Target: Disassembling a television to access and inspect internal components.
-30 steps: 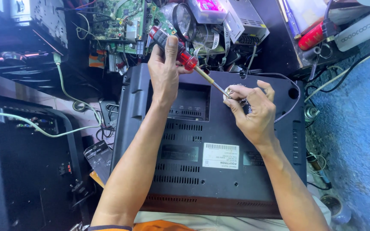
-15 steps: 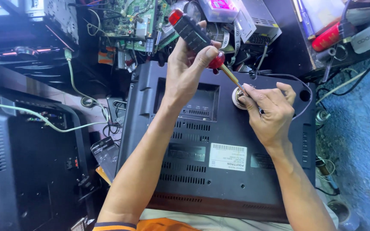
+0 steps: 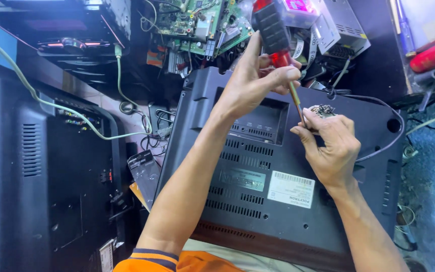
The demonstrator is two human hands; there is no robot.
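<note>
A black television back cover [image 3: 258,201] lies face down in front of me, with vent slots and a white label [image 3: 291,189]. My left hand [image 3: 255,80] grips a screwdriver [image 3: 275,35] with a red and black handle, held nearly upright. Its metal shaft points down to the cover's upper right area. My right hand [image 3: 331,146] pinches the shaft near its tip, fingers resting on the cover. A small cluster of screws or metal parts [image 3: 322,110] lies just beyond my right fingers.
Another black television [image 3: 31,166] stands at the left with a pale green cable [image 3: 76,118] draped over it. Green circuit boards [image 3: 192,20] and loose electronics crowd the back. A black cable [image 3: 378,146] curves over the cover's right side. A red tool [image 3: 431,55] lies at the upper right.
My left hand has raised the screwdriver from a slant to nearly upright. My right hand has stayed at the tip, pinching the shaft. The view has come closer.
</note>
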